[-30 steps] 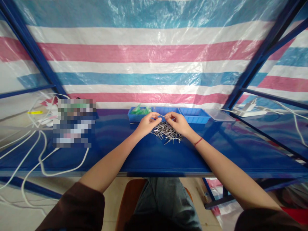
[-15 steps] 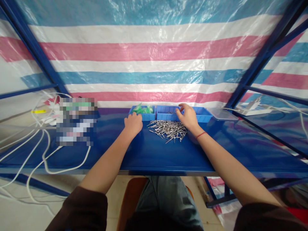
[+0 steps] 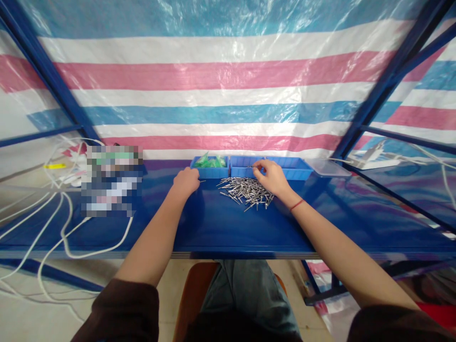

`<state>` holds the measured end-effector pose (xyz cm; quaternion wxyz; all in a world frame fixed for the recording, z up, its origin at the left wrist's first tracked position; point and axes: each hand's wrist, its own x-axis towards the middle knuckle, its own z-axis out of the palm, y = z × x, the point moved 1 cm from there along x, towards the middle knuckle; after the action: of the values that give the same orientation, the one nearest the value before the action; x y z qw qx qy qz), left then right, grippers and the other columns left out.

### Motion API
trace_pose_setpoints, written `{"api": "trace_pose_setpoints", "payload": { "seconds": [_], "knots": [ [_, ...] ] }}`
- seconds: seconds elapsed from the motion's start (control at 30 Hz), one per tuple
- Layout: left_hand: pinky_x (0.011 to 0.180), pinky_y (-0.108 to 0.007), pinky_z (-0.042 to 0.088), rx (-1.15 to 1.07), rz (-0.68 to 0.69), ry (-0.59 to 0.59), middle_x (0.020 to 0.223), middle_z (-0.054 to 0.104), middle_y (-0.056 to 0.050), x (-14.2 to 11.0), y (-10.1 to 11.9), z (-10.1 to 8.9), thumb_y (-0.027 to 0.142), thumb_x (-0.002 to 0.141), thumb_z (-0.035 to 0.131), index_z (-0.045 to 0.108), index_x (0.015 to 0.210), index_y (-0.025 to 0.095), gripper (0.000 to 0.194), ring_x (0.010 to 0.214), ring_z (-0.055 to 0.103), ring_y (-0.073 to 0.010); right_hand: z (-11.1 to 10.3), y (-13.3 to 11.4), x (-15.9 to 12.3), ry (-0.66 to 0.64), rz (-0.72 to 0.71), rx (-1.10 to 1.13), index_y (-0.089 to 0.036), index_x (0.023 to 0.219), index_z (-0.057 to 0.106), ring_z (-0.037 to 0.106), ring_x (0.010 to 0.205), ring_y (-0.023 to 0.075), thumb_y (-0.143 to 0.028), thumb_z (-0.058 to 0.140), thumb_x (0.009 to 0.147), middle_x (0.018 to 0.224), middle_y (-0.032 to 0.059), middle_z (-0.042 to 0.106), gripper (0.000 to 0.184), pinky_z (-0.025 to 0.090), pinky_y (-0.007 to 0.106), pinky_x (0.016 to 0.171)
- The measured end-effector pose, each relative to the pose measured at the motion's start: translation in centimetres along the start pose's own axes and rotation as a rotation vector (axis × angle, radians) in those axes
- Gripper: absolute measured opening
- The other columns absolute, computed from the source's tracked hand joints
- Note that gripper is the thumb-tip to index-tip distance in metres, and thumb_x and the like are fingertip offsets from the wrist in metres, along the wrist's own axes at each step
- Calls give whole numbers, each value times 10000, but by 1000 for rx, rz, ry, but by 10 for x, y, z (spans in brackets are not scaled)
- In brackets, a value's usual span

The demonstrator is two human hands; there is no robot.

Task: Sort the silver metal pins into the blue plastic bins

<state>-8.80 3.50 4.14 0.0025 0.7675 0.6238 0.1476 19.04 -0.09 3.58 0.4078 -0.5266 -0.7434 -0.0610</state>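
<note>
A pile of silvery blind rivets [image 3: 245,191] lies on the blue table in front of a row of blue bins. My left hand [image 3: 186,182] is closed left of the pile, a thin metal pin of a rivet [image 3: 202,181] sticking out from its fingertips. At the front of the middle bin [image 3: 240,171], my right hand [image 3: 271,177] has thumb and forefinger pinched together. Small metal bits show by those fingertips; whether they are held or lie in the bin is unclear. Green plastic bags [image 3: 210,161] fill the left bin [image 3: 223,173].
The right bin [image 3: 294,172] stands beside a clear plastic lid [image 3: 331,168]. White cables [image 3: 66,228] run over the table's left side near a blurred-out patch [image 3: 112,180]. A power strip [image 3: 374,159] sits at the right. Striped sheeting [image 3: 228,76] hangs behind.
My left hand has drawn back slightly left from the left bin, and a rivet pin now shows at its fingers. My right hand has moved left and down, its fingers closing to a pinch.
</note>
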Motion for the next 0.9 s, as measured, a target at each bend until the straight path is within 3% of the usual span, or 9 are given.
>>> {"api": "trace_pose_setpoints", "payload": {
  "seconds": [0.1, 0.27, 0.4, 0.53, 0.6, 0.7, 0.9],
  "knots": [
    [857, -372, 481, 147, -86, -95, 1083, 670, -172, 2, -7, -2, 251, 747, 612, 694, 1028, 176, 303, 987, 629, -299, 0, -1, 0, -8, -13, -2, -177, 815, 668, 586, 767, 216, -212, 504, 823, 792, 69, 681, 168, 430, 345, 778],
    [773, -341, 483, 95, -63, -215, 850, 714, -118, 6, -7, -1, 209, 709, 606, 713, 722, 189, 109, 821, 660, -271, 0, -3, -1, -44, -30, -4, -175, 798, 673, 596, 763, 221, -198, 504, 817, 799, 74, 697, 172, 438, 360, 790],
    [704, -279, 469, -182, 194, -126, 759, 703, -63, 6, 8, 1, 219, 731, 564, 685, 705, 194, 126, 741, 638, -213, -2, -13, -3, -92, -121, 58, -184, 843, 683, 610, 787, 213, -187, 526, 811, 843, 67, 701, 160, 452, 371, 812],
    [704, -255, 469, -516, 448, -44, 805, 697, -31, -2, 42, 5, 292, 806, 517, 665, 845, 189, 184, 766, 626, -169, -5, -28, -6, -123, -318, 119, -209, 1023, 677, 588, 1010, 246, -248, 573, 834, 1069, 90, 671, 220, 430, 419, 907],
    [718, -253, 468, -627, 471, -20, 823, 694, -28, -6, 58, 10, 290, 817, 532, 648, 841, 180, 163, 765, 627, -154, -6, -33, -7, -157, -368, 113, -216, 1050, 673, 579, 1017, 249, -284, 569, 858, 1086, 89, 670, 229, 427, 420, 902],
    [711, -252, 469, -785, 429, 28, 813, 685, -25, -9, 72, 19, 288, 816, 568, 617, 849, 172, 130, 730, 623, -134, -6, -35, -8, -180, -361, 96, -206, 1044, 677, 589, 905, 235, -275, 525, 895, 948, 77, 698, 223, 439, 398, 847],
    [695, -256, 474, -1003, 394, 73, 789, 662, -27, -10, 79, 31, 306, 799, 617, 553, 823, 161, 161, 737, 630, -140, -1, -34, -9, -218, -321, 134, -181, 1100, 650, 593, 815, 209, -221, 502, 890, 903, 80, 690, 260, 460, 350, 779]
  ]
}}
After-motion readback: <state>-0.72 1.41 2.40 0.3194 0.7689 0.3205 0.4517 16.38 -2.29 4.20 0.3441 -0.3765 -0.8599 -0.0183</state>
